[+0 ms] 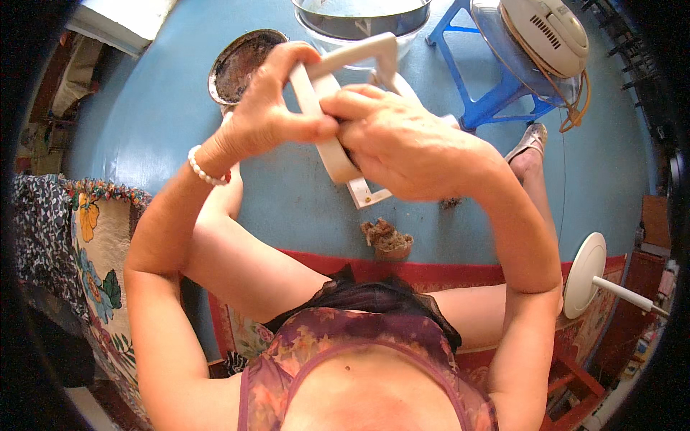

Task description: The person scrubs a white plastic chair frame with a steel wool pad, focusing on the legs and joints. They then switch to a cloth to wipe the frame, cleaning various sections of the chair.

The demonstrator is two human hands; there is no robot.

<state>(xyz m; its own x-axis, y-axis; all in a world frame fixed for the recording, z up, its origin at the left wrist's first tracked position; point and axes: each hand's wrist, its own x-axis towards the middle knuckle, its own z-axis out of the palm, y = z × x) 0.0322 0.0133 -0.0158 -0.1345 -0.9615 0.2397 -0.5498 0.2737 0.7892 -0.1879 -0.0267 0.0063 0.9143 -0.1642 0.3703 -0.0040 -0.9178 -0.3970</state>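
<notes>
Both hands hold a white angular frame [345, 156], probably plastic, raised in front of me above the blue floor. My left hand [269, 102], with a beaded bracelet at its wrist, grips the frame's left bar between thumb and fingers. At the frame's middle, my right hand [404, 140] is closed around a part that its fingers hide. A small screw or metal fitting shows on the lower corner of the frame. Below the hands, a clump of brown fibrous material [389, 240] lies near the rug's edge. To the right stands a white disc with a rod [585, 275].
A dirty round pan [242, 64] lies at the upper left. A dark-rimmed round vessel [366, 24] stands at the top. On a blue plastic stool [485, 99] rests a glass bowl with an appliance lid [547, 37] and its cord. Patterned fabric [99, 269] is at the left.
</notes>
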